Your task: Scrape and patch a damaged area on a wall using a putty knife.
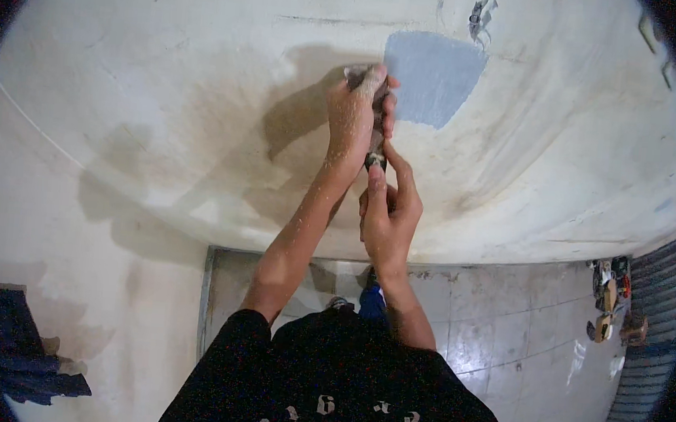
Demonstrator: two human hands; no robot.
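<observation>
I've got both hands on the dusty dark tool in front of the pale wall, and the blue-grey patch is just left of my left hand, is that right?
Not quite: the head view shows the blue-grey patch to the right of your left hand. Both that hand and your right hand are on the dusty dark tool in front of the pale wall.

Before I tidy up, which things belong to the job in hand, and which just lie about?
Likely the job:
dusty tool, in left hand and right hand
pale wall with grey patch

Apparently lying about:
dark cloth, left
jumbled floor items, right
</observation>
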